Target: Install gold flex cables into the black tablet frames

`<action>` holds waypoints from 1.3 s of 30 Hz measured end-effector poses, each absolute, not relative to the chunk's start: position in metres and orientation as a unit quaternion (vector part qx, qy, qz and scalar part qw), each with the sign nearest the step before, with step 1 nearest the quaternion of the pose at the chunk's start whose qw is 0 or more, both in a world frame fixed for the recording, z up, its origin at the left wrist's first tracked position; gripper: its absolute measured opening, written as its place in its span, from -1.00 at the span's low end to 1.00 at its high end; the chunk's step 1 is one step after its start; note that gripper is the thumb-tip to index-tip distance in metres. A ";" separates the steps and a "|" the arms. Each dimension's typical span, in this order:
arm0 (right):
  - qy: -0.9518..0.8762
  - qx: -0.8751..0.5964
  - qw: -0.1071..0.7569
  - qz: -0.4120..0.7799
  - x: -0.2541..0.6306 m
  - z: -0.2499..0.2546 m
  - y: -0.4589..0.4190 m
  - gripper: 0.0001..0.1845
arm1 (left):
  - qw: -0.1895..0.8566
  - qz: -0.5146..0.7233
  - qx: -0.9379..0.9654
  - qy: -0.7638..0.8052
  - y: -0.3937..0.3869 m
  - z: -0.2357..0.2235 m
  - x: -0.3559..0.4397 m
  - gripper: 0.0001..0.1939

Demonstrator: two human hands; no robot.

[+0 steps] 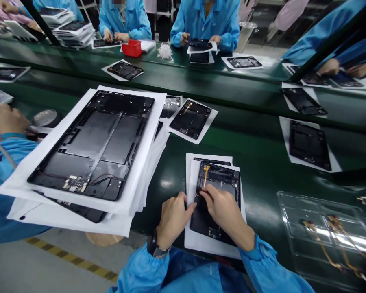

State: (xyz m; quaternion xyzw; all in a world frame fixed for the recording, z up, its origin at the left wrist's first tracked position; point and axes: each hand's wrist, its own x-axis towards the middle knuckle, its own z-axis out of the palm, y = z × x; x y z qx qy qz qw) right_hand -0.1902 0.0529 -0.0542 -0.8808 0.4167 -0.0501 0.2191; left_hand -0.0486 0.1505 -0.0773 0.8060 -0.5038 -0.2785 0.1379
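Observation:
A black tablet back frame [221, 179] lies on a white sheet [191, 240] at the near edge of a dark green belt. A gold flex cable [205, 171] runs down its upper left part. My right hand [224, 211] rests on the frame, fingertips pressed together on the lower end of that cable. My left hand [173, 217] is curled at the frame's left edge, fingers bent onto the white sheet and the rim.
A tall stack of frames on white sheets [94, 142] stands to the left, overhanging the edge. A clear tray with gold flex cables [329, 236] sits right. More frames lie on the belt [262, 134]. Co-workers in blue [204, 20] sit opposite; another's sleeve [6, 162] is at left.

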 end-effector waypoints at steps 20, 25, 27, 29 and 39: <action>0.359 -0.922 0.096 0.110 -0.160 -0.030 0.055 -0.87 | 0.150 -0.308 0.760 -0.552 0.139 -0.080 -0.046 -0.82; 0.401 -0.904 0.110 0.096 -0.176 -0.027 0.048 -0.89 | 0.168 -0.307 0.767 -0.538 0.142 -0.082 -0.048 -0.81; 0.399 -0.906 0.100 0.098 -0.179 -0.030 0.049 -0.89 | 0.173 -0.313 0.767 -0.533 0.142 -0.081 -0.048 -0.83; 0.384 -0.914 0.087 0.095 -0.176 -0.035 0.052 -0.88 | 0.175 -0.319 0.767 -0.529 0.141 -0.080 -0.048 -0.83; 0.420 -0.861 0.218 -0.188 -0.199 -0.056 0.064 -0.81 | 0.213 -0.335 0.751 -0.528 0.135 -0.075 -0.031 -0.75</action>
